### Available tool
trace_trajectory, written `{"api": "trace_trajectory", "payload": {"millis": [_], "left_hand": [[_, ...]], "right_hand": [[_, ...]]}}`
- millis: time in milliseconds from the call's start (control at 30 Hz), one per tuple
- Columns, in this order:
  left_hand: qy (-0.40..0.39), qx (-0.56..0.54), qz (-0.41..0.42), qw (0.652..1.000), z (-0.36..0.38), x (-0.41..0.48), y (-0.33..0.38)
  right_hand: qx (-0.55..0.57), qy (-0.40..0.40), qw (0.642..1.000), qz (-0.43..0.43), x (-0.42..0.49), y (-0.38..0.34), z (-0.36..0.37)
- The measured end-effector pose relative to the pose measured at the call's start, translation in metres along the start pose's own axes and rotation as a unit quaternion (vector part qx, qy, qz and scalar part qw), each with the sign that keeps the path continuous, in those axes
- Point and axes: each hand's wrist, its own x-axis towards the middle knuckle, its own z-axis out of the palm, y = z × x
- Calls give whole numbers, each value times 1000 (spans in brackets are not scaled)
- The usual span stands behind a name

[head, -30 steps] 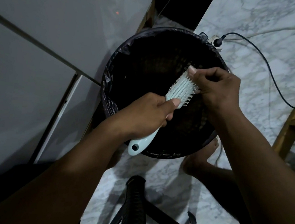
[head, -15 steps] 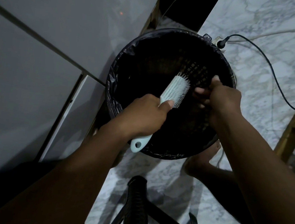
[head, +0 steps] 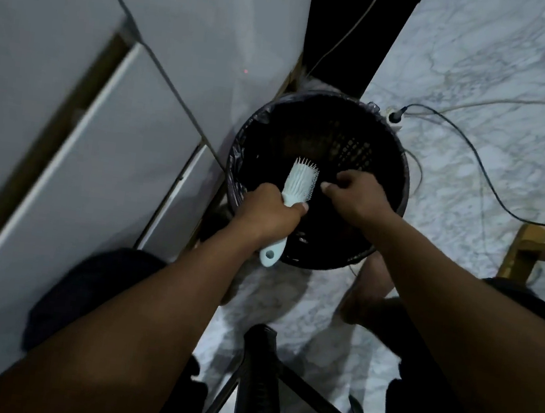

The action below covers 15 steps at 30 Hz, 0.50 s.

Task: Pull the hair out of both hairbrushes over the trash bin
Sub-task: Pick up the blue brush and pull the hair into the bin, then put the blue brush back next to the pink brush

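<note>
A pale blue hairbrush (head: 298,183) with white bristles is held over the round black trash bin (head: 393,145), which has a dark liner. My left hand (head: 268,214) is closed around the brush's handle, and the handle's end with its hole sticks out below my fist. My right hand (head: 351,195) hovers just right of the brush head, over the bin, with its fingers pinched together. Whether hair is between those fingers is too dark to tell. Only this one brush is in view.
White cabinet doors (head: 103,117) stand at the left, right beside the bin. A black cable (head: 470,151) and a plug lie on the marble floor behind the bin. A wooden leg (head: 519,253) is at the right. A black stool frame (head: 262,387) and my bare foot (head: 363,293) are below.
My right hand has come off the bristles and drawn to the right of the brush head. The brush has swung more upright. My view has pulled back and shifted, so the bin looks smaller.
</note>
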Motion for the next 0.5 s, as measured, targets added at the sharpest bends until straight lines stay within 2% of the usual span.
{"api": "trace_trajectory", "payload": {"millis": [100,233,400,500], "left_hand": [[22,4,8,1000,-21,-33,16],[52,52,45,996,-72,-83,59],[167,72,102,978,-147,-162,119],[264,103,144,948,-188,-224,147]], "right_hand": [[-44,-36,997,-42,-26,-27,-27],[-127,-33,988,-84,-70,-76,-88],[-139,29,977,-158,-156,-154,-171],[-147,70,964,-212,-219,-200,-209]]}}
